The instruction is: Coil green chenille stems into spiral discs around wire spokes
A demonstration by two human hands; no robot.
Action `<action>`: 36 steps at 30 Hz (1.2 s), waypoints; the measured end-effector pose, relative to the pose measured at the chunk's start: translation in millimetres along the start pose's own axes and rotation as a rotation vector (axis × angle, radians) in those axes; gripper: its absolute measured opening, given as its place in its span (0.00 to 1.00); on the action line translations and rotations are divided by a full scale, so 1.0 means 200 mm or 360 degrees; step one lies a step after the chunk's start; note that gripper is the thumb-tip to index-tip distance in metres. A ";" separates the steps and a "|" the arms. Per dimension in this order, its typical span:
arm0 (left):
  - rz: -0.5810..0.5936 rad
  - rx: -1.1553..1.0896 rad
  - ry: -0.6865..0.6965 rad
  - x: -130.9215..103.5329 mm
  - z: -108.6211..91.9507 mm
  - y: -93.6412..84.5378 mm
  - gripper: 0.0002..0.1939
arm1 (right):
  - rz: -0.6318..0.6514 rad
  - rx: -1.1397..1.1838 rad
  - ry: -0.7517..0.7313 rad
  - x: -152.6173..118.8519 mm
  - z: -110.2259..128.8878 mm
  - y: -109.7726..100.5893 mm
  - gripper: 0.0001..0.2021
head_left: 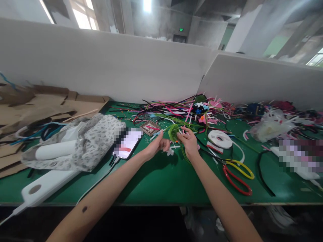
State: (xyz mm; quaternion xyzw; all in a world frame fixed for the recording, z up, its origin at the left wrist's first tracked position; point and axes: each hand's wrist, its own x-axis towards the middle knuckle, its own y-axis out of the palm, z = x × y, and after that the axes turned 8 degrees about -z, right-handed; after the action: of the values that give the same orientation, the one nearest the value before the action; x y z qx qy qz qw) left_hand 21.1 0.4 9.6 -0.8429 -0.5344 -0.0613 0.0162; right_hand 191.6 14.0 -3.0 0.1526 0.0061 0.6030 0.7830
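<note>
My right hand (188, 141) pinches a looped green piece (173, 132), which looks made of fuzzy craft stems. Long green strands trail from it to both sides and down below the hand. My left hand (158, 146) is just left of the green piece, thumb raised apart from the curled fingers, and I see nothing held in it. Beneath the hands, a white flower shape (170, 152) lies on the green table (156, 185). A thin white line shows near the right fingertips; whether it is thread or a stick I cannot tell.
A phone (127, 144) with a cable and a patterned cloth pouch (98, 141) lie left. Right are a white ribbon roll (220, 139) and scissors (238, 173) with red and yellow handles. Coloured stems (166, 109) pile up at the back, before a white partition (126, 67).
</note>
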 end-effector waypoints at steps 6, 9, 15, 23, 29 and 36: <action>-0.0458 -0.0198 0.0034 0.03 0.06 -0.05 0.32 | -0.0004 0.0025 -0.0025 -0.01 0.00 0.00 0.26; -0.0597 -0.0256 0.0057 0.04 0.07 -0.07 0.30 | 0.0002 0.0043 -0.0028 0.00 -0.01 -0.01 0.26; -0.0449 -0.0327 -0.0104 0.04 0.09 -0.07 0.27 | -0.0013 -0.0003 -0.0104 -0.01 -0.03 0.01 0.25; 0.0274 -0.0372 -0.0666 0.02 0.10 -0.05 0.48 | -0.0046 -0.0165 -0.0330 -0.07 -0.01 0.04 0.21; 0.0330 -0.0388 -0.0750 0.03 0.13 -0.07 0.41 | -0.0093 -0.0241 -0.0442 -0.10 0.01 0.04 0.19; 0.0120 -0.0415 -0.0774 0.01 0.19 -0.05 0.22 | -0.0040 -0.0276 -0.0460 -0.11 -0.01 0.04 0.20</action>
State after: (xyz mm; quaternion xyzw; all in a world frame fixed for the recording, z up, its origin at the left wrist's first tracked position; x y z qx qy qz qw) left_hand 15.5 9.5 -29.1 -0.8471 -0.4784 0.0751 -0.2190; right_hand 178.5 -5.2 -6.3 0.1695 -0.1566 0.5633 0.7934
